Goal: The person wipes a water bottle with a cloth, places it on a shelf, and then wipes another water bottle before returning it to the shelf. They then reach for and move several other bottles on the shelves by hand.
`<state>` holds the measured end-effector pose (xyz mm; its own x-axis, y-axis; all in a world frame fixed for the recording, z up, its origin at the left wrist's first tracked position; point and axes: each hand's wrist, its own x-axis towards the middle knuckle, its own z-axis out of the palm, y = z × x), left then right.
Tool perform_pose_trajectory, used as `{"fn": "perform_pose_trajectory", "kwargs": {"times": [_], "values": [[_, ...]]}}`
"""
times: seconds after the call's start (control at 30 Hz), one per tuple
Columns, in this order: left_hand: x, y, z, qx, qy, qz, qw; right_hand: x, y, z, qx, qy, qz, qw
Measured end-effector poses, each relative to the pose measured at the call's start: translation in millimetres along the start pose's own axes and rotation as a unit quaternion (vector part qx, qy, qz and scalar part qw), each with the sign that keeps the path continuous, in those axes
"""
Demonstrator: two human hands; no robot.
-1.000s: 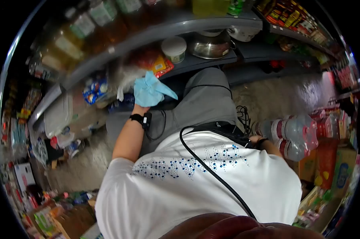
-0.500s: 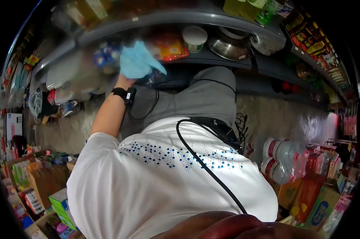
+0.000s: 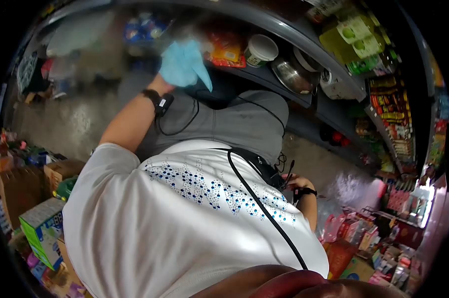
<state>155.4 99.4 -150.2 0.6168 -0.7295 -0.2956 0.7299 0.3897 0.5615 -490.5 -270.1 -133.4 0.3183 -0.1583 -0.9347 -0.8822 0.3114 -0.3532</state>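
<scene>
A light blue cloth [image 3: 184, 65] is bunched over my left hand [image 3: 169, 85], which is closed on it, with most of the fingers hidden beneath. This hand is in front of the lower shelf, beside orange and red packets [image 3: 228, 52]. At my right hip, close to a black waist pouch [image 3: 258, 166] and its dark cables, is my right hand [image 3: 298, 182]. It is small and partly hidden, and I cannot make out whether its fingers hold anything.
A white lidded tub [image 3: 260, 50], a metal pan [image 3: 295, 74] and a white appliance [image 3: 334, 85] stand on the shelf. Bottles of yellow-green liquid [image 3: 356, 37] sit above. Behind me are cardboard boxes [image 3: 23, 188] and a green-and-white box [image 3: 40, 231].
The view has turned and the shelves now slant down to the right. My left hand with the blue cloth remains by the lower shelf. My right hand has come into view at my hip.
</scene>
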Motion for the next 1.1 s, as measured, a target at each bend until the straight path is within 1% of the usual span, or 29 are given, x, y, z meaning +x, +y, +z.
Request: {"fn": "perform_pose_trajectory", "kwargs": {"times": [0.03,0.07,0.1,0.17,0.23,0.27,0.3,0.37,0.43,0.47,0.53,0.57,0.6,0.63,0.67,0.73,0.77,0.83,0.87,0.9,0.97,1.1], "values": [[7.1,-4.8,-12.9,-0.012,0.005,0.001,1.000,-10.1,-18.8,-1.8,0.007,0.043,-0.043,0.998],[22.8,-8.6,-32.6,-0.053,-0.012,-0.020,0.998,-18.9,-39.8,-1.4,0.014,0.083,-0.086,0.993],[36.1,-12.5,-54.1,-0.092,-0.030,-0.042,0.994,-27.3,-63.1,3.2,0.004,0.084,-0.079,0.993],[31.0,-10.8,-52.2,-0.072,-0.033,-0.032,0.996,-33.2,-108.3,13.6,0.022,0.222,-0.139,0.965],[24.0,-8.8,-49.6,-0.045,-0.038,-0.021,0.998,11.0,-101.2,-36.8,0.044,0.141,-0.335,0.931],[23.2,-10.4,-52.6,-0.037,-0.040,-0.020,0.998,7.2,-119.9,-23.5,0.011,0.203,-0.332,0.921],[22.6,-12.8,-55.1,-0.029,-0.042,-0.019,0.999,-6.5,-151.9,4.9,-0.025,0.264,-0.326,0.908],[22.3,-11.1,-58.6,-0.018,-0.042,-0.014,0.999,-12.3,-190.0,39.6,-0.045,0.285,-0.341,0.895],[23.2,-7.5,-60.8,-0.008,-0.040,-0.010,0.999,-15.1,-217.1,62.4,-0.048,0.246,-0.342,0.906],[23.6,-5.6,-61.4,-0.006,-0.039,-0.008,0.999,-14.8,-227.8,74.7,-0.046,0.248,-0.338,0.906],[24.5,-4.4,-60.9,0.002,-0.038,-0.007,0.999,-9.1,-242.8,94.9,-0.128,0.182,-0.356,0.907],[24.7,-3.8,-60.2,0.006,-0.039,-0.007,0.999,-5.2,-249.5,108.1,-0.237,0.135,-0.398,0.876],[25.0,-2.7,-59.7,0.008,-0.039,-0.005,0.999,-7.0,-252.2,119.2,-0.354,0.141,-0.410,0.829],[24.6,-2.1,-59.0,0.013,-0.040,-0.005,0.999,-17.7,-264.9,147.6,-0.466,0.144,-0.416,0.768],[25.2,-2.0,-58.3,0.017,-0.039,-0.005,0.999,-16.0,-268.7,162.6,-0.465,0.143,-0.415,0.769],[25.1,-1.3,-55.4,0.026,-0.038,-0.002,0.999,-10.5,-273.0,185.2,-0.591,0.090,-0.451,0.663],[24.8,-0.9,-55.1,0.029,-0.037,0.000,0.999,-6.4,-274.9,193.2,-0.591,0.089,-0.451,0.663],[23.5,-0.7,-54.1,0.036,-0.036,0.003,0.999,2.4,-279.0,205.2,-0.625,0.042,-0.442,0.642],[23.3,0.0,-53.4,0.040,-0.033,0.006,0.999,5.7,-281.8,209.9,-0.619,0.010,-0.438,0.652],[21.9,0.2,-52.9,0.047,-0.031,0.008,0.998,10.1,-282.1,209.7,-0.617,0.008,-0.438,0.653],[20.3,1.6,-51.2,0.057,-0.029,0.012,0.998,16.3,-280.4,211.8,-0.647,-0.026,-0.419,0.636],[18.7,1.4,-47.5,0.074,-0.026,0.014,0.997,8.5,-280.6,214.0,-0.654,-0.036,-0.388,0.648]]}}
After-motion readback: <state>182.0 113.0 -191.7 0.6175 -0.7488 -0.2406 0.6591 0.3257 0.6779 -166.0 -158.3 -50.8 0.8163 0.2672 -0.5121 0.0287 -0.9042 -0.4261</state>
